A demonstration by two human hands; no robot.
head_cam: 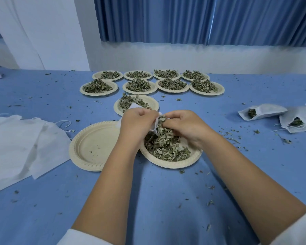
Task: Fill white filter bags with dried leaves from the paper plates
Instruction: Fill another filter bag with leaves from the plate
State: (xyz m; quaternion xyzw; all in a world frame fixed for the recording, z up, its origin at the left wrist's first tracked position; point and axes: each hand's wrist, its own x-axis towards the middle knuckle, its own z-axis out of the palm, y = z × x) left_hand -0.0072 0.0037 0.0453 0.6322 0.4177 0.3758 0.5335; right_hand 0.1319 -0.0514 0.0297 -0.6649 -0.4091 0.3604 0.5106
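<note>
Our left hand (138,124) curled, gripping white filter bag (155,125) at its mouth, just above near plate (168,164). Our right hand (185,126) fingers bunched, pinching dried leaves (166,145) at bag opening. Empty plate (88,149) touching near plate, left. Spare bags (21,142) far left, filled bags (262,112) right. We count nine heaped plates (140,92) behind.

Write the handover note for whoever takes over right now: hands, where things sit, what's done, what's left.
Left hand grips a white filter bag open above the near plate. Right hand pinches dried leaves at the bag's mouth.
Done: filled bags lie on the right; an empty plate sits left of the near one.
To do: finish this bag, then a partly filled plate and eight full plates behind it. Empty bags lie on the left.
</note>
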